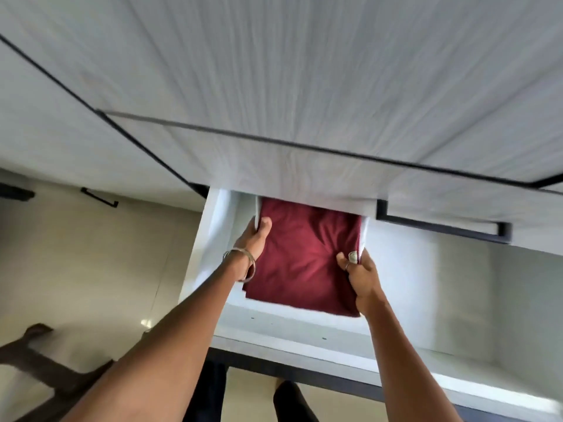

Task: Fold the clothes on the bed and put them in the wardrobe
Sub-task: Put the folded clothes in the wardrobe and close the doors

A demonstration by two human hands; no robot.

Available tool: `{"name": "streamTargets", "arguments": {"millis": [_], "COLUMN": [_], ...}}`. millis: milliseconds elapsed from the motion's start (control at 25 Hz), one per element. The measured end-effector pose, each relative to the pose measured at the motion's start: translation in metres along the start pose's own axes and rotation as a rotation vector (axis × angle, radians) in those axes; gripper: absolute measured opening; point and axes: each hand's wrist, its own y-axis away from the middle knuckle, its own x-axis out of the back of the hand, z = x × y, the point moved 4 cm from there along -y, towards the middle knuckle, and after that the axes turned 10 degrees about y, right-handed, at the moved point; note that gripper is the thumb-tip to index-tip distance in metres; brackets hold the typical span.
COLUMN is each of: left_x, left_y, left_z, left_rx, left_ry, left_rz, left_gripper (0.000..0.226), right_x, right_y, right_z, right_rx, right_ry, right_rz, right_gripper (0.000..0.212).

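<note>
head view: a folded maroon garment (304,260), soft matte knit with shallow creases, sits over an open white drawer (405,269) of the pale wood-grain wardrobe (304,86). the left hand (254,239) pinches its left edge, thumb on top; the right hand (359,275) grips its right edge, a white layer underneath.

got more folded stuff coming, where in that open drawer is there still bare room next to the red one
Bare drawer floor shows to the right of the folded maroon garment, out to the right wall, plus a strip along the front edge. The left is tight: the left hand fills the gap beside the drawer's left wall; the right hand grips the other side.
</note>
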Motion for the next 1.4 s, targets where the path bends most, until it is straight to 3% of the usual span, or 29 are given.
{"name": "streamTargets", "arguments": {"millis": [80,160,280,360,440,560,680,800,960,1080,1200,1400], "left_x": [-0.003,-0.004,-0.002,0.001,0.004,0.011,0.025,0.057,0.154,0.247,0.354,0.548], "left_y": [-0.028,-0.035,-0.026,-0.021,-0.015,-0.003,0.026,0.072,0.145,0.191,0.231,0.29], "left_z": [-0.011,-0.022,-0.057,-0.079,-0.085,-0.085,-0.063,-0.023,0.023,0.038,0.033,-0.008], "left_rx": [-0.023,0.013,0.117,0.114,0.145,0.19,0.141,0.027,-0.08,-0.125,-0.11,-0.068], "left_ry": [0.02,0.005,-0.287,-0.419,-0.345,-0.378,-0.496,-0.26,0.093,0.323,0.48,0.635], "left_rz": [0.039,0.007,-0.116,-0.07,-0.033,-0.097,-0.131,-0.075,0.12,0.289,0.439,0.698], "left_gripper": [0.057,0.075,0.097,0.082,0.071,0.07,0.062,0.04,0.02,0.024,0.024,0.022], "right_x": [-0.012,-0.022,-0.02,-0.02,-0.023,-0.027,-0.049,-0.09,-0.169,-0.255,-0.358,-0.531], "right_y": [-0.024,-0.038,-0.043,-0.038,-0.031,-0.009,0.033,0.085,0.161,0.213,0.269,0.366], "right_z": [0.015,0.031,0.057,0.062,0.06,0.04,0.006,-0.038,-0.108,-0.155,-0.192,-0.23], "right_rx": [0.059,0.032,-0.136,-0.143,-0.139,-0.085,0.124,0.368,0.503,0.572,0.594,0.649], "right_ry": [0.011,0.177,0.447,0.463,0.513,0.758,0.852,0.695,0.532,0.469,0.493,0.534], "right_rz": [0.003,0.017,0.122,0.12,0.12,0.268,0.321,0.184,-0.032,-0.24,-0.443,-0.613], "right_gripper": [0.025,0.022,0.048,0.05,0.05,0.055,0.048,0.039,0.029,0.021,0.022,0.026]}}
